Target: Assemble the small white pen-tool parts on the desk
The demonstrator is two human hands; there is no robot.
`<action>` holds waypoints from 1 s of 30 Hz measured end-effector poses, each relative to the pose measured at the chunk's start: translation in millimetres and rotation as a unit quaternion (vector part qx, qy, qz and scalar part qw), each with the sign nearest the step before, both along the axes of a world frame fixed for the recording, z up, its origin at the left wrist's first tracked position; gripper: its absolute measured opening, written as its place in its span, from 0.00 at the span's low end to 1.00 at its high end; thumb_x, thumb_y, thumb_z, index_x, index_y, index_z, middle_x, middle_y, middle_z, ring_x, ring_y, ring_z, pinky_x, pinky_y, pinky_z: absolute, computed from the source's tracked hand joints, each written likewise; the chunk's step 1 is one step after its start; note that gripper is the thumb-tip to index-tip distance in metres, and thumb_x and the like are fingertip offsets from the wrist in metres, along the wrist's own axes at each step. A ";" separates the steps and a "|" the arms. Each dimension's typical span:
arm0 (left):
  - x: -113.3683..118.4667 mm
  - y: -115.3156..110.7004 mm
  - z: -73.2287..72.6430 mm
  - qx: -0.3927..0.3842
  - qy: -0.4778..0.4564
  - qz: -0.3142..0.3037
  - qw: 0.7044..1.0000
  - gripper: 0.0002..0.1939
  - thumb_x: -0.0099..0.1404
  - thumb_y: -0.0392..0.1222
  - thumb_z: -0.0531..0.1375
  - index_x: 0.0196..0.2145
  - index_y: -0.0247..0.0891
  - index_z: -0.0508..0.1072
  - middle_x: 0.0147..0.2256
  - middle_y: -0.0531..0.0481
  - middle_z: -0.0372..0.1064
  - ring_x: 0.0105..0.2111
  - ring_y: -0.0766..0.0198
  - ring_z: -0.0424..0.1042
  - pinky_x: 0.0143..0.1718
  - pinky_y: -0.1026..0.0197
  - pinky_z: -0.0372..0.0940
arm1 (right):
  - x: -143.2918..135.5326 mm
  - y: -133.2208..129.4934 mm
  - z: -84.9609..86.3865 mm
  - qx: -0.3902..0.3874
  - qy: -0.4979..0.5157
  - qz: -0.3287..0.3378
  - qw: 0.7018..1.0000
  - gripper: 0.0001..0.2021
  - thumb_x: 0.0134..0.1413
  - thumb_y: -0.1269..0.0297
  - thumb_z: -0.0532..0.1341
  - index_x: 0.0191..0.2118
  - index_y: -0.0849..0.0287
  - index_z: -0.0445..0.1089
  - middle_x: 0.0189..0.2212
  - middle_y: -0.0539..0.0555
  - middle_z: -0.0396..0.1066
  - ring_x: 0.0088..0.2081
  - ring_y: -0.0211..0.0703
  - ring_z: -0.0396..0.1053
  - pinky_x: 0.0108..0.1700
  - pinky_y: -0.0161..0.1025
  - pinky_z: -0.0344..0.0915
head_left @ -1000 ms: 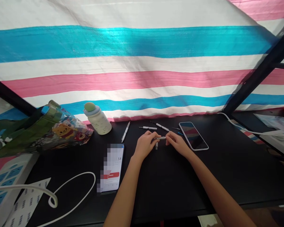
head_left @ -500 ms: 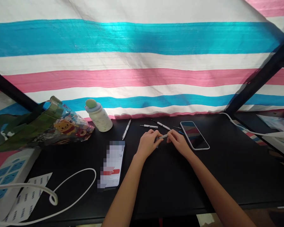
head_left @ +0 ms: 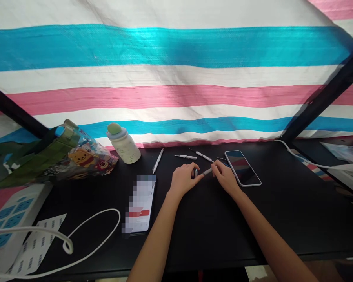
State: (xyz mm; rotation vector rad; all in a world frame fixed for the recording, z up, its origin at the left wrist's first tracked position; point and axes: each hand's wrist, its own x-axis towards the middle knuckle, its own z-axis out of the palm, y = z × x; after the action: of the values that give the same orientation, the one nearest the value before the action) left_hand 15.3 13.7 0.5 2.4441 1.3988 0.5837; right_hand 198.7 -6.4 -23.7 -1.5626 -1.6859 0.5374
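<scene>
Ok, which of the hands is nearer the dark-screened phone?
Right. The right hand is just left of the dark-screened phone; the left hand is farther left.

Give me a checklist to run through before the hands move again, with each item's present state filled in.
1. Right hand has hold of the grey pen part: ok.
2. Left hand has a firm grip on the small piece by its thumb and forefinger: cannot tell.
3. White-edged phone well away from the right hand: not ok, its near edge lies right beside it.
4. Bottle standing with its lid on: ok.
5. Looped white cable away from both hands: ok.
</scene>
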 end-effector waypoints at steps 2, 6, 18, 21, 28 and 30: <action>-1.3 0.9 -2.7 0.004 0.004 0.006 1.000 0.13 0.58 0.53 0.58 0.36 0.44 0.67 0.25 0.56 0.64 0.33 0.63 0.65 0.28 0.63 0.54 | -0.3 -1.5 1.8 -0.006 -0.040 -0.008 0.999 0.15 0.58 0.53 0.46 0.26 0.55 0.58 0.17 0.47 0.63 0.21 0.39 0.63 0.28 0.34 0.56; -2.9 2.2 -6.9 0.006 0.018 0.005 1.000 0.14 0.55 0.51 0.61 0.36 0.44 0.66 0.27 0.56 0.65 0.33 0.62 0.64 0.28 0.63 0.54 | 1.3 -2.6 4.5 -0.013 -0.099 -0.009 0.995 0.16 0.58 0.54 0.47 0.25 0.55 0.59 0.18 0.48 0.64 0.21 0.39 0.62 0.25 0.33 0.51; -3.3 5.1 -9.4 0.026 0.000 -0.008 1.000 0.08 0.64 0.40 0.52 0.42 0.44 0.66 0.34 0.54 0.66 0.38 0.64 0.64 0.34 0.64 0.59 | 3.7 1.7 -7.5 -0.023 -0.163 0.008 0.986 0.10 0.57 0.56 0.52 0.35 0.53 0.67 0.26 0.51 0.66 0.29 0.42 0.65 0.29 0.35 0.55; -2.6 5.8 -10.8 0.035 0.005 -0.009 0.999 0.09 0.66 0.41 0.50 0.43 0.44 0.66 0.38 0.53 0.64 0.41 0.64 0.63 0.36 0.64 0.59 | 3.8 3.0 -9.3 -0.011 -0.144 0.041 0.989 0.08 0.58 0.61 0.51 0.38 0.53 0.66 0.31 0.51 0.67 0.35 0.43 0.66 0.34 0.36 0.58; -1.8 5.0 -9.3 0.037 0.035 -0.006 0.999 0.09 0.67 0.42 0.49 0.43 0.45 0.65 0.38 0.53 0.63 0.41 0.64 0.64 0.34 0.65 0.59 | 0.1 4.9 -12.0 0.029 -0.160 0.084 0.983 0.10 0.60 0.67 0.48 0.39 0.52 0.65 0.37 0.52 0.67 0.40 0.45 0.63 0.41 0.40 0.60; -1.5 4.8 -9.1 0.040 0.036 -0.006 0.999 0.08 0.67 0.42 0.49 0.43 0.45 0.65 0.39 0.53 0.63 0.41 0.64 0.64 0.34 0.65 0.59 | -1.4 5.8 -12.8 0.038 -0.173 0.087 0.980 0.11 0.60 0.69 0.48 0.39 0.52 0.66 0.38 0.52 0.67 0.40 0.45 0.63 0.41 0.40 0.60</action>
State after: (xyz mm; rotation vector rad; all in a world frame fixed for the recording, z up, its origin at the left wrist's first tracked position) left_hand 13.8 18.5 -8.6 2.5585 1.4118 0.5636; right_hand 197.3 -0.5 -36.5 -1.5254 -2.0939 0.2929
